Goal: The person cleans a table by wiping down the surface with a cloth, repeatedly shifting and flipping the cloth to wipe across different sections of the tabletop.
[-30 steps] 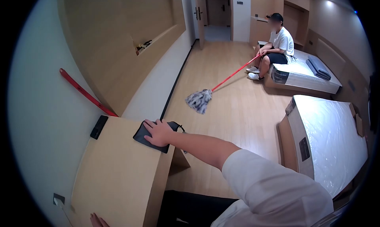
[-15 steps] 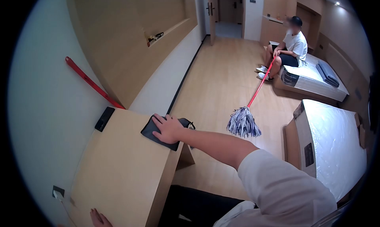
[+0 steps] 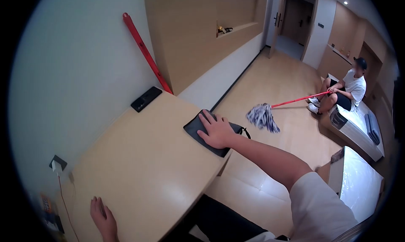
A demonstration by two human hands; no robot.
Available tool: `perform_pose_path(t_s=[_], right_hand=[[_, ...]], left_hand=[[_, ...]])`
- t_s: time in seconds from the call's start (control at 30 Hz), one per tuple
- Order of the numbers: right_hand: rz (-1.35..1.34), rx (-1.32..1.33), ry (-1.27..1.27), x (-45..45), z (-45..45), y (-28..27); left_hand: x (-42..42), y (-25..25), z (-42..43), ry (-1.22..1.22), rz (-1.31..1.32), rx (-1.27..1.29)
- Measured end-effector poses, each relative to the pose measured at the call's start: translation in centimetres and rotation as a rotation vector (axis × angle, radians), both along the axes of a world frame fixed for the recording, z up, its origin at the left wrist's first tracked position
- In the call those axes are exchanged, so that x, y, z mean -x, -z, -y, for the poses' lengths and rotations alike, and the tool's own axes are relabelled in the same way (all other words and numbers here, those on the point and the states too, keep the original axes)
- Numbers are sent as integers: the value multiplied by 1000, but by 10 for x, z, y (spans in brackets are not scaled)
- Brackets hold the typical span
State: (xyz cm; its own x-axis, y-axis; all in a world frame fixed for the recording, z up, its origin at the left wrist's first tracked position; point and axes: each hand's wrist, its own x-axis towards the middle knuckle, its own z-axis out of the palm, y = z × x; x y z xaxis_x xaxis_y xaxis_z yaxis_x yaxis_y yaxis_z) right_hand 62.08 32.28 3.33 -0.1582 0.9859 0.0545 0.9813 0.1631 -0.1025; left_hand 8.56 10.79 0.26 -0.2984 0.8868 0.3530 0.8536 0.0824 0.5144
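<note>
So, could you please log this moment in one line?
right hand: spread on grey fabric item | left hand: at desk | black device: on desk, by wall

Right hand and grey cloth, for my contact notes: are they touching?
Touching. The head view shows the right hand spread over the grey cloth, its fingers lying across it.

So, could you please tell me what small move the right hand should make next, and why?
Probably draw the dark grey cloth inward: it lies at the edge of the desk under the spread right hand, and bare surface stretches between it and the left hand.
</note>
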Motion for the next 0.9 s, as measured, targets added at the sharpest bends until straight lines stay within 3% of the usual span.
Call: perform_pose_path(t_s=[0.1,0.2,0.33,0.53,0.67,0.77,0.9], right_hand=[[-24,-2,-35,21,-41,-2],[-39,12,-61,43,-88,-6],[-58,25,-77,81,-146,-11],[-37,58,-43,96,-174,-14],[-77,57,-65,94,-162,17],[-12,81,-34,70,-116,-20],[-82,85,-65,17,-52,-14]], left_hand=[[2,-23,-7,78,-316,95],[-4,-29,-5,69,-101,107],[-20,-38,-1,-54,-202,167],[-23,-37,-3,-35,-244,121],[-13,-27,10,-29,-260,114],[-11,-16,-19,-15,-239,-1],[-24,-25,0,-54,-169,56]])
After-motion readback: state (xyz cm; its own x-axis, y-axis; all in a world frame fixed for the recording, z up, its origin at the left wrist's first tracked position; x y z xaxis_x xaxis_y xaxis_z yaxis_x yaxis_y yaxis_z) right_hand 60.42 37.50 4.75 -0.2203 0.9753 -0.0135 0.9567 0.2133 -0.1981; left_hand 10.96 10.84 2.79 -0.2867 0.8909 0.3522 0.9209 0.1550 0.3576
